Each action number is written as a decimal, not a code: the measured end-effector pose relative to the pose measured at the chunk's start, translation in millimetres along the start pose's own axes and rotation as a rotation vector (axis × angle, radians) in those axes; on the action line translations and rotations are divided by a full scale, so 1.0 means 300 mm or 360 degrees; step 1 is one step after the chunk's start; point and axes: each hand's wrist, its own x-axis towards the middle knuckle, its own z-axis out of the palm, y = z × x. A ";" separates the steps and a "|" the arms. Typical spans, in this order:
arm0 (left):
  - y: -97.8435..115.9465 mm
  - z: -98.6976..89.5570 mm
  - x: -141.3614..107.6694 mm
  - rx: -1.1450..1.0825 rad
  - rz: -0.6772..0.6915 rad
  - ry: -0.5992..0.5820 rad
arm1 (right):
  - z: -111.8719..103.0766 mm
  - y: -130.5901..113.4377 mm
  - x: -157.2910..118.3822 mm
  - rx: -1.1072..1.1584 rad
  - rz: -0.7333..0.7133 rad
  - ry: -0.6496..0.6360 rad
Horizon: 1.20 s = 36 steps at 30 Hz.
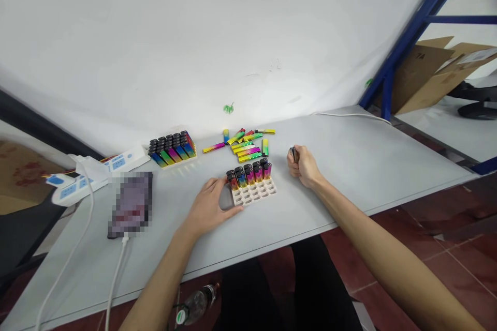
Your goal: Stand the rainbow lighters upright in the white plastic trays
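My left hand [207, 208] steadies the left side of a white tray [254, 195] with rows of holes, thumb at its front corner and fingers by the back. Several shiny multicoloured lighters [250, 176] with black tops stand upright in the tray's back rows; its front rows show open holes. To the right of the tray, my right hand [305, 168] is closed in a fist around a lighter [294, 154]. Only the lighter's dark metal top shows above the fingers. Behind the tray lies a loose pile of lighters [246, 147] in yellow, green and pink.
A second tray full of upright lighters [173, 149] stands at the back left. Nearby are a white power strip [101, 176] and a blurred phone-like object [131, 204] with a white cable [118, 269]. A bottle [196, 305] is below the table edge; cardboard boxes [430, 72] are at right.
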 end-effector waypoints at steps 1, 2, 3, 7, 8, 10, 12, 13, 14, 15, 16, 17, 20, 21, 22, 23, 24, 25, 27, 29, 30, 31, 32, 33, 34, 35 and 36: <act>0.000 0.000 0.000 -0.0002 0.0000 0.0002 | 0.000 0.000 0.000 0.0009 0.0003 -0.0003; 0.000 0.000 -0.001 -0.0004 0.0000 0.0006 | 0.000 0.000 0.001 0.0012 0.0005 -0.0001; 0.000 0.000 -0.001 -0.0008 -0.0002 0.0013 | 0.000 0.001 0.001 0.0007 0.0006 0.0005; 0.000 0.001 0.000 -0.0023 0.0005 0.0035 | 0.005 0.012 0.003 -0.0049 -0.0074 0.0007; 0.000 0.002 0.000 -0.0026 0.0012 0.0040 | 0.006 0.017 0.002 -0.0074 -0.0124 0.0007; -0.001 0.002 0.000 -0.0032 0.0019 0.0047 | 0.009 0.023 -0.007 -0.0165 -0.0233 0.0014; -0.002 0.003 -0.001 -0.0038 0.0024 0.0046 | 0.014 0.023 -0.031 -0.0345 -0.0349 0.0040; -0.002 0.003 -0.001 -0.0043 0.0029 0.0045 | 0.018 0.019 -0.049 -0.0458 -0.0418 0.0046; -0.002 0.004 -0.001 -0.0048 0.0034 0.0047 | 0.023 0.013 -0.070 -0.0577 -0.0497 0.0054; -0.002 0.005 -0.001 -0.0052 0.0040 0.0052 | 0.030 0.004 -0.094 -0.0703 -0.0584 0.0075; -0.001 0.005 -0.001 -0.0058 0.0046 0.0061 | 0.039 -0.006 -0.119 -0.0830 -0.0674 0.0113; -0.001 0.005 0.000 -0.0064 0.0052 0.0070 | 0.050 -0.019 -0.145 -0.0944 -0.0756 0.0163; 0.001 0.006 0.002 -0.0076 0.0071 0.0083 | 0.102 -0.059 -0.214 -0.1137 -0.0916 0.0270; 0.002 0.006 0.002 -0.0080 0.0081 0.0080 | 0.126 -0.068 -0.231 -0.1132 -0.0946 0.0236; 0.001 0.006 0.002 -0.0086 0.0088 0.0078 | 0.152 -0.074 -0.245 -0.1103 -0.0967 0.0172; 0.001 0.007 0.002 -0.0092 0.0094 0.0079 | 0.179 -0.074 -0.255 -0.1070 -0.0983 0.0095; 0.000 0.007 0.002 -0.0099 0.0099 0.0083 | 0.207 -0.069 -0.261 -0.1051 -0.0992 0.0017; -0.001 0.008 0.001 -0.0108 0.0102 0.0089 | 0.236 -0.059 -0.265 -0.1055 -0.0995 -0.0049; -0.003 0.009 -0.001 -0.0134 0.0105 0.0101 | 0.287 -0.029 -0.267 -0.1131 -0.0980 -0.0139; -0.005 0.009 -0.003 -0.0174 0.0113 0.0103 | 0.327 0.005 -0.267 -0.1239 -0.0951 -0.0173; -0.005 0.009 -0.004 -0.0194 0.0117 0.0102 | 0.342 0.019 -0.266 -0.1286 -0.0938 -0.0167; -0.005 0.009 -0.004 -0.0210 0.0118 0.0099 | 0.354 0.030 -0.267 -0.1325 -0.0929 -0.0142; -0.004 0.008 -0.005 -0.0221 0.0115 0.0096 | 0.362 0.038 -0.268 -0.1356 -0.0924 -0.0112; -0.004 0.007 -0.005 -0.0225 0.0108 0.0091 | 0.368 0.042 -0.269 -0.1377 -0.0925 -0.0082; -0.003 0.007 -0.005 -0.0224 0.0098 0.0088 | 0.372 0.044 -0.270 -0.1393 -0.0926 -0.0061; -0.003 0.007 -0.005 -0.0223 0.0089 0.0081 | 0.374 0.044 -0.272 -0.1406 -0.0922 -0.0053; -0.003 0.007 -0.004 -0.0223 0.0082 0.0078 | 0.375 0.042 -0.272 -0.1420 -0.0913 -0.0055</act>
